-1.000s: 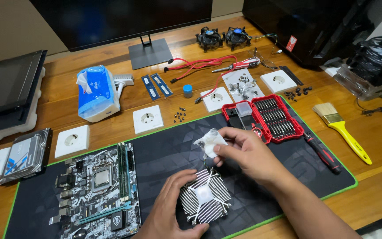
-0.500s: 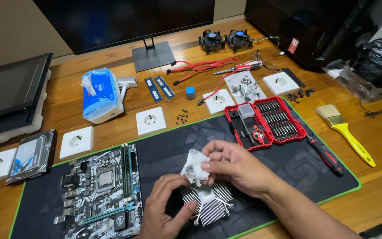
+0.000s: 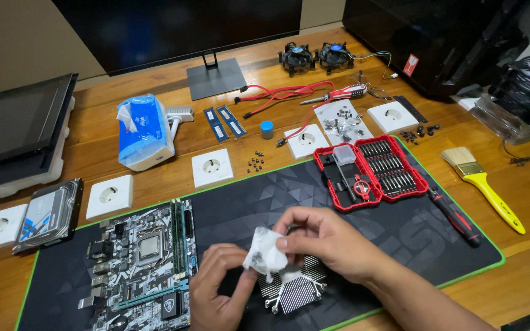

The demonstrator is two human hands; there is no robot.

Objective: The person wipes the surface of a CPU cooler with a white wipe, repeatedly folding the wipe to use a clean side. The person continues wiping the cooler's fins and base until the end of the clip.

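Right hand: our right hand (image 3: pixel 332 242) has its fingers curled narrow, pinching a crumpled white tissue (image 3: pixel 265 257) at its upper right edge.
Left hand: our left hand (image 3: pixel 219 288) comes up from below, thumb and fingers closed on the lower left of the same tissue.
Tissue: bunched between both sets of fingertips, with grey smudges on it; we hold it just above the heatsink.
Heatsink: the finned metal heatsink (image 3: pixel 295 291) lies on the mat directly under our fingers, its four legs spread; whether the tissue touches it we cannot tell.
Mat: the dark desk mat with a green edge (image 3: pixel 400 236) runs beneath both hands.
Left of the fingers: a motherboard (image 3: pixel 142 263) lies flat on the mat, just beside our left hand.
Beyond the fingers, to the right: an open red screwdriver bit set (image 3: pixel 369 171), and a black and red screwdriver (image 3: pixel 455 214) near it on the mat.
Far right of the fingers: a yellow-handled brush (image 3: pixel 483 184) on the wooden table.
Far beyond the fingers, to the left: a blue tissue pack (image 3: pixel 142 132), well apart from our hands.
Far left of the fingers: a hard drive (image 3: pixel 50 214) near the table edge.
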